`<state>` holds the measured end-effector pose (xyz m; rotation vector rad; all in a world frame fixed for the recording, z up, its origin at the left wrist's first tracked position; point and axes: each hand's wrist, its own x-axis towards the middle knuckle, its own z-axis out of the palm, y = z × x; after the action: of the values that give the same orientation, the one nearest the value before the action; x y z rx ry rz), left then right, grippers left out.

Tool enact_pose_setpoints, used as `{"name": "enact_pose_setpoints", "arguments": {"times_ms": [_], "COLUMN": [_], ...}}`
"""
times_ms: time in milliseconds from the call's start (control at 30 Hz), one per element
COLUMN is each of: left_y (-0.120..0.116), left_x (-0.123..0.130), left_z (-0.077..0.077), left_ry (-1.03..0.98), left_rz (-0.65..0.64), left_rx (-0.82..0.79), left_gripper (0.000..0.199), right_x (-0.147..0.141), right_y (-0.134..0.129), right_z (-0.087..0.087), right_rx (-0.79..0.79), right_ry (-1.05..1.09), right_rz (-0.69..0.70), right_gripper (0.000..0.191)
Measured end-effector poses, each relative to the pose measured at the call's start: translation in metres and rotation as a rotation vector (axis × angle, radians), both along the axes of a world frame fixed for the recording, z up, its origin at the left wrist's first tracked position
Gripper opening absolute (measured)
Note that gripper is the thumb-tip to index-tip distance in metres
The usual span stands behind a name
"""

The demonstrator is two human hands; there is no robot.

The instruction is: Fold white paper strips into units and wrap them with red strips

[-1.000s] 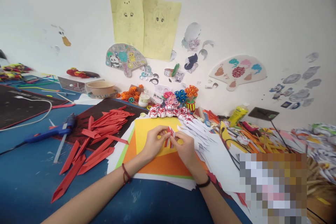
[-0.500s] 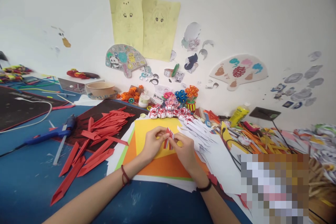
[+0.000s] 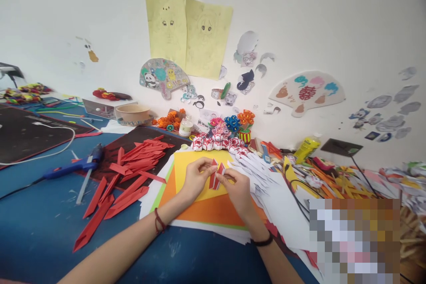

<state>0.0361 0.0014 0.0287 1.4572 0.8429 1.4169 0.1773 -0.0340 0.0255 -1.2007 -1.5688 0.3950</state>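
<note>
Between my hands are small folded red-and-white paper strips, held upright over the yellow paper; I cannot tell whether they are one piece or two. My left hand pinches the left side between thumb and fingers. On the other side, my right hand grips the right edge with its fingertips. Beneath them lies a stack of coloured sheets, with yellow paper on top of orange paper. Folded red paper strips are heaped to the left.
A blue glue gun lies on the blue table at left. White paper strips spread to the right of the stack. Behind stand red-and-white folded paper pieces, beaded flowers and a yellow bottle. Paper scraps crowd the right.
My right hand has shifted slightly right, and the red-and-white strips now show more of their length between my hands. The whole view has shifted a little.
</note>
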Motion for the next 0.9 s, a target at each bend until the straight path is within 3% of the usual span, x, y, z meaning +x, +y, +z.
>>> {"name": "enact_pose_setpoints", "arguments": {"times_ms": [233,400,500,600,667,800,900], "left_y": [-0.003,-0.016,-0.043,-0.079,-0.101,-0.126,-0.127], "left_x": [-0.001,-0.023,-0.071,-0.137,-0.176,-0.216,-0.213], "left_z": [0.002,0.016,0.023,0.02,0.013,-0.01,-0.025], "left_ry": [-0.007,0.346,0.618,0.947,1.22,1.658,1.69], "left_rz": [-0.041,0.005,0.195,0.581,0.787,0.914,0.879], "left_rx": [-0.025,0.114,0.218,0.267,0.177,-0.012,-0.006], "left_gripper": [0.021,0.019,0.027,0.029,0.037,0.049,0.053], "right_x": [-0.002,0.0,0.004,0.005,0.004,0.0,-0.002], "right_y": [-0.003,-0.003,0.0,0.001,0.0,-0.002,-0.002], "right_z": [0.005,0.004,0.001,-0.001,-0.001,-0.002,-0.004], "right_rx": [-0.023,-0.036,-0.076,-0.101,-0.117,-0.136,-0.131], "right_ry": [0.0,0.022,0.084,0.124,0.136,0.139,0.119], "right_rz": [0.093,0.128,0.146,0.15,0.156,0.173,0.17], "right_gripper": [0.032,0.033,0.035,0.036,0.038,0.039,0.038]}}
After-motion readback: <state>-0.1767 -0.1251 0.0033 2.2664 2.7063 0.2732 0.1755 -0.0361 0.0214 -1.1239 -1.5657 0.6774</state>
